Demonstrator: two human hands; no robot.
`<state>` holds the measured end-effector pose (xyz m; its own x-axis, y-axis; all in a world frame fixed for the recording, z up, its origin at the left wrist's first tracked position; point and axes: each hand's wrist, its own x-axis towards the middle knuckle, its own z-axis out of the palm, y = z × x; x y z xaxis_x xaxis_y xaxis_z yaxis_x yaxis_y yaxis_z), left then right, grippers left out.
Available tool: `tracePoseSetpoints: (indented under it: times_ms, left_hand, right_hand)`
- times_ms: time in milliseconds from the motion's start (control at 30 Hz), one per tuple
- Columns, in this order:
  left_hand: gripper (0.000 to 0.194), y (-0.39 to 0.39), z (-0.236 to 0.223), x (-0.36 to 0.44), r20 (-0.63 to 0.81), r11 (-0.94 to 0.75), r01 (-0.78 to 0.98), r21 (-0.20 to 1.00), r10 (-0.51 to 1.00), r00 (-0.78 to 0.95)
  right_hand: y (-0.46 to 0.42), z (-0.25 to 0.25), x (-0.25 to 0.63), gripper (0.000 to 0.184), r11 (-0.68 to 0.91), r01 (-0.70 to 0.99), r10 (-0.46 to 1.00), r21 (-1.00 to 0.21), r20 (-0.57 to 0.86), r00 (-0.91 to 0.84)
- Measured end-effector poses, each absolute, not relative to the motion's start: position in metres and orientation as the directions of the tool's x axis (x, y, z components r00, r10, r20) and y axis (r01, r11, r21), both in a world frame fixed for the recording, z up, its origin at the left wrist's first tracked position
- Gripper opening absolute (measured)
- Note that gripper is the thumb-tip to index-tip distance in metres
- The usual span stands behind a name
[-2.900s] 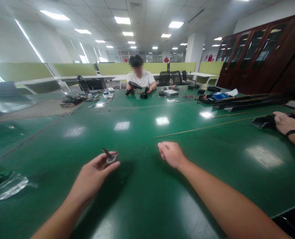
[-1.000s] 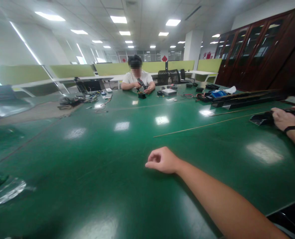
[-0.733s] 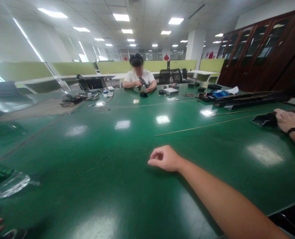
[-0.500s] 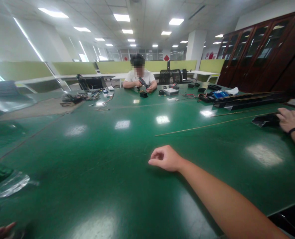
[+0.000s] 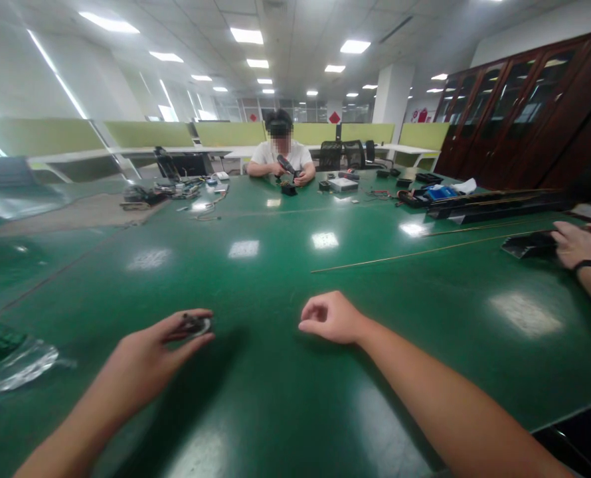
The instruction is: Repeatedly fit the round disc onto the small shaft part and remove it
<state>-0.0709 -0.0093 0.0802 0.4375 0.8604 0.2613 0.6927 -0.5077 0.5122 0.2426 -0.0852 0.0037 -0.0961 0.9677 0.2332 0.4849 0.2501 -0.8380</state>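
My left hand [image 5: 143, 358] is raised over the left half of the green tabletop [image 5: 255, 285], its shadow falling beside it. Between its thumb and fingers is a small round metal part [image 5: 197, 324], dark with a silvery curved rim; its exact kind is too small to make out. My right hand [image 5: 333, 318] rests on the table to the right, apart from the left. Its fingers are loosely curled toward the thumb, and nothing shows in the hollow between them. A thin brass-coloured rod [image 5: 405, 255] lies just beyond my right hand.
Clear plastic wrapping [image 5: 24, 365] lies at the left. Across the table a person [image 5: 280, 156] holds a power drill [image 5: 285, 164]. Another person's hand [image 5: 577, 245] at the right touches a black channel [image 5: 529, 244]. Long dark profiles [image 5: 495, 204] and electronics [image 5: 342, 184] sit farther back.
My left hand has come in from the lower left corner toward the middle, bringing the small round metal part. My right hand stays where it was.
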Motion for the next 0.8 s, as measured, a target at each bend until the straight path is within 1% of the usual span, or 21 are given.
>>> tracePoseSetpoints:
  times_ms: [33,100,133,200,267,367,400,500,600,667,800]
  left_hand:
    - [0.049,-0.004,0.075,-0.050,0.212,-0.552,0.635,0.540,0.820,0.532]
    - [0.042,0.001,0.061,-0.005,0.219,-0.649,0.512,0.562,0.714,0.665]
    - [0.041,0.001,0.053,0.016,0.238,-0.684,0.455,0.570,0.668,0.705]
    - [0.054,-0.001,0.037,0.048,0.321,-0.720,0.357,0.595,0.620,0.716]
    - [0.054,-0.004,0.022,0.063,0.386,-0.738,0.306,0.601,0.603,0.698]
    - [0.037,-0.006,0.010,0.061,0.424,-0.745,0.295,0.598,0.607,0.673]
    - [0.034,-0.007,0.009,0.058,0.432,-0.741,0.293,0.604,0.613,0.661]
    - [0.031,-0.008,0.012,0.050,0.473,-0.738,0.259,0.623,0.619,0.627]
    - [0.024,-0.011,0.016,0.048,0.504,-0.770,0.227,0.597,0.580,0.640]
    - [0.023,-0.012,0.016,0.048,0.502,-0.784,0.229,0.578,0.562,0.657]
    - [0.030,-0.010,0.011,0.047,0.487,-0.775,0.267,0.572,0.583,0.650]
  right_hand:
    - [-0.085,0.003,0.243,0.019,0.255,0.471,0.966,-0.844,0.238,-0.098]
    - [-0.085,0.002,0.244,0.018,0.277,0.445,0.959,-0.851,0.270,-0.081]
    - [-0.085,0.001,0.245,0.020,0.292,0.437,0.953,-0.851,0.296,-0.062]
    - [-0.084,0.000,0.245,0.025,0.317,0.428,0.940,-0.846,0.341,-0.024]
    - [-0.082,0.000,0.244,0.030,0.326,0.409,0.935,-0.853,0.354,-0.007]
    - [-0.082,-0.001,0.241,0.040,0.324,0.390,0.939,-0.862,0.344,-0.020]
    - [-0.083,0.000,0.240,0.042,0.327,0.387,0.939,-0.862,0.341,-0.035]
    - [-0.086,0.003,0.237,0.038,0.343,0.384,0.936,-0.857,0.345,-0.066]
    - [-0.088,0.007,0.236,0.030,0.367,0.397,0.925,-0.841,0.376,-0.058]
    - [-0.089,0.008,0.237,0.027,0.384,0.407,0.916,-0.828,0.396,-0.060]
    - [-0.088,0.008,0.239,0.022,0.402,0.456,0.903,-0.793,0.426,-0.056]
